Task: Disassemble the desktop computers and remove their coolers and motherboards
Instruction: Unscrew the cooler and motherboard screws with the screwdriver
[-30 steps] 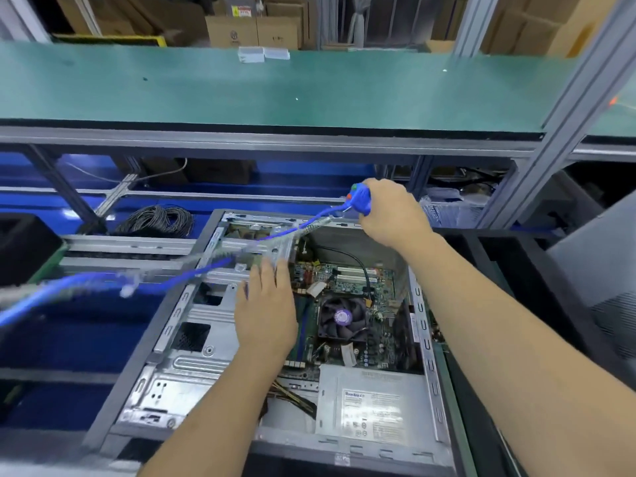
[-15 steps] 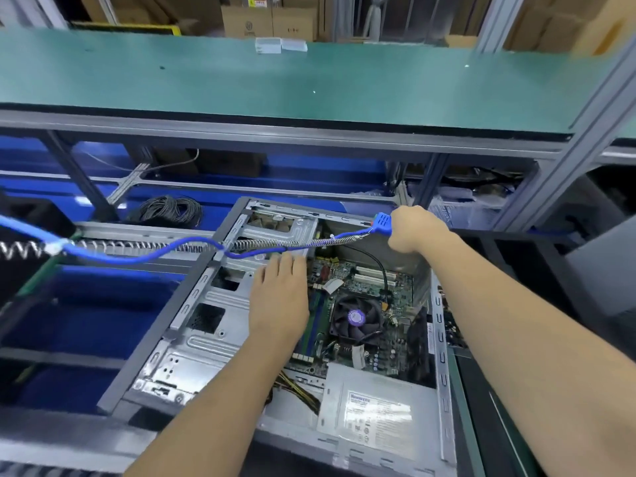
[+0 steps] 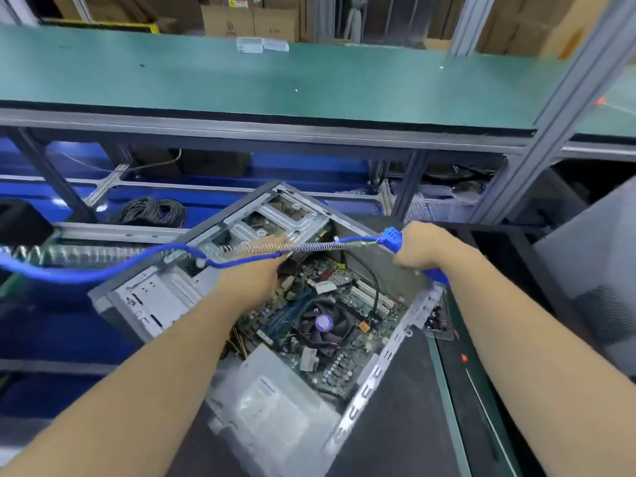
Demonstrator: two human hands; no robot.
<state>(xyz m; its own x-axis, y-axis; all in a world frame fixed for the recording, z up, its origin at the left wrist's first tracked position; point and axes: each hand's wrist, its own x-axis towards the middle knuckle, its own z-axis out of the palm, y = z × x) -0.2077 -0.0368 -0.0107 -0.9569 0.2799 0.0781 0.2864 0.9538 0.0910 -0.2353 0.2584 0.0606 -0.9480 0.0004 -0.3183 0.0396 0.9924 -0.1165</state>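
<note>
Head view: right hand [image 3: 425,247] gripping blue screwdriver [image 3: 392,237]; left hand [image 3: 249,282] gripping case [image 3: 165,297] frame, fingers blurred. Steel chassis handling heavy, stiff; motherboard [image 3: 330,304] under fingers fragile.

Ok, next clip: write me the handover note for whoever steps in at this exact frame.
Right hand grips the blue powered screwdriver over the case's far edge.
Left hand rests inside the open grey metal computer case; its fingers are blurred.
Done: side panel off.
Left: the black cooler fan with purple hub still sits on the green motherboard; both still to come out, beside the silver power supply.
</note>
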